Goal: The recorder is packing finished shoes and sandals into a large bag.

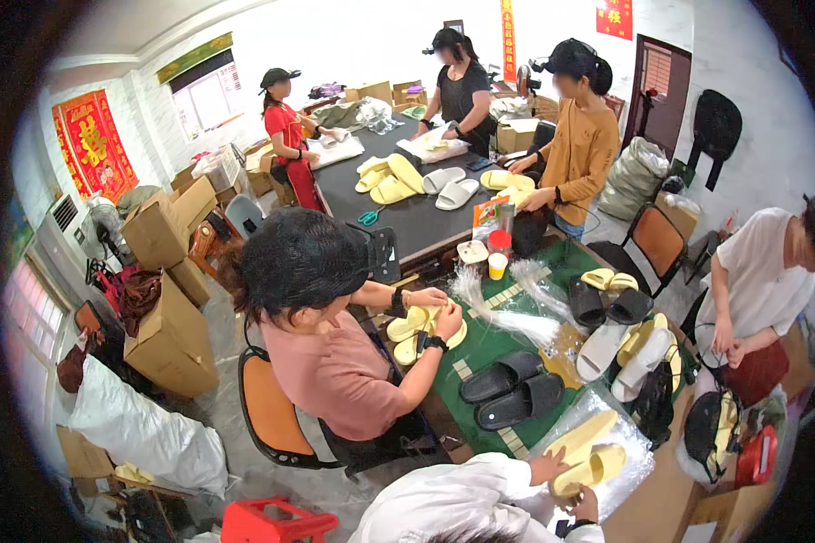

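Note:
Neither of my hands shows in the head view. At the lower edge a person in a white shirt (462, 498), seen from behind and above, has both hands at a pair of pale yellow slippers (593, 466) on clear plastic wrap (638, 448). Just left of them, a person in a pink top (335, 376) handles yellow slippers (410, 326) at the table's edge. Black slippers (516, 394) lie on the green tabletop (453, 416). White slippers (598, 353) and more black ones (598, 303) are at its right side.
Beyond is a dark table (353, 195) bearing yellow slippers (389, 181) and grey slippers (453, 188), with three people around it. Another person (756, 271) sits at right. Cardboard boxes (172, 339), a white sack (154, 430) and a red stool (272, 523) occupy the left side.

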### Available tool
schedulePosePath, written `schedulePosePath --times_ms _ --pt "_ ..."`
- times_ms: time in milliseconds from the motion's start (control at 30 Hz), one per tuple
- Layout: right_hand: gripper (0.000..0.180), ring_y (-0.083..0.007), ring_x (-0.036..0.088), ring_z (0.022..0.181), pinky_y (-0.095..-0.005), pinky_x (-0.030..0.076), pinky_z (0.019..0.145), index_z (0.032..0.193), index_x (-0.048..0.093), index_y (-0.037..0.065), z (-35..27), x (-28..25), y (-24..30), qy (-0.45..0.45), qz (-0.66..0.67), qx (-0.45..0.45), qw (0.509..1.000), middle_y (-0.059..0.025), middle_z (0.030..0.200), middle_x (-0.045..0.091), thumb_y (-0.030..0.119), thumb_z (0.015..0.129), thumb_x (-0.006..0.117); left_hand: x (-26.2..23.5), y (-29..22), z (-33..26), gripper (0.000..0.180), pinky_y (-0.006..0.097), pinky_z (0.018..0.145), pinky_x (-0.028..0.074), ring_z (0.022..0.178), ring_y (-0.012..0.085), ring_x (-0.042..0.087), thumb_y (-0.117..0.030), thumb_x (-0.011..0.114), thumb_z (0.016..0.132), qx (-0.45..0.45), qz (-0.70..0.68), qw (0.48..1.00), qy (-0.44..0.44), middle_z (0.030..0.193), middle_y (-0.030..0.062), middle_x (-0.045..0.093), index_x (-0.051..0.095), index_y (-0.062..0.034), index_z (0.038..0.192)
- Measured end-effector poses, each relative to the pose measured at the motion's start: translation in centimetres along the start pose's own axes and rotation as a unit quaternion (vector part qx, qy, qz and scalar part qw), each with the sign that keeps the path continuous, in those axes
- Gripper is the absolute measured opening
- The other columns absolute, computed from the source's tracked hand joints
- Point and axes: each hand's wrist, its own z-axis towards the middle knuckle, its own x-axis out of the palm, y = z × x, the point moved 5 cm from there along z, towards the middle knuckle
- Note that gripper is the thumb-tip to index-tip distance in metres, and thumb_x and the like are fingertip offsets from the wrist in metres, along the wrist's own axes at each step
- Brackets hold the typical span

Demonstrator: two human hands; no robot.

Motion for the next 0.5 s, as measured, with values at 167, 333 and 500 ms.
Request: schedulePosePath --times_ms 167,333,500 --pt "0.043 -0.0238 0.055 0.09 -0.03 0.047 0.071 0.104 0.051 -0.001 -6.2 6.7 5.0 0.014 -0.464 -0.244 0.851 -0.0138 0.097 0.056 -0.01 0.062 0.047 -0.3 3.6 1.2 0.024 0.04 0.051 0.047 0.063 0.03 0.058 -0.013 0.042 0.08 -0.12 0.048 0.981 -0.143 0.093 0.0189 0.054 0.046 -0.0051 0.102" --pt "0.03 -0.0188 0.048 0.089 -0.0342 0.043 0.071 0.111 0.042 0.017 -4.6 6.5 4.0 -0.026 0.146 -0.097 0.984 -0.0025 0.098 0.049 0.009 0.083 0.046 -9.0 3.0 2.1 0.015 0.041 0.058 0.044 0.066 0.0351 0.054 -0.013 0.043 0.081 -0.073 -0.079 0.957 -0.27 0.076 0.0169 0.053 0.048 -0.002 0.089" --pt "0.046 -0.0197 0.049 0.093 -0.0347 0.042 0.076 0.124 0.032 0.012 -8.3 2.1 2.5 -0.137 0.217 -0.159 0.953 -0.0055 0.107 0.049 0.01 0.081 0.05 -13.3 -1.0 1.8 0.031 0.041 0.069 0.044 0.083 0.0311 0.057 -0.018 0.057 0.079 -0.134 -0.3 0.898 -0.294 0.09 0.0182 0.058 0.043 -0.0076 0.104"
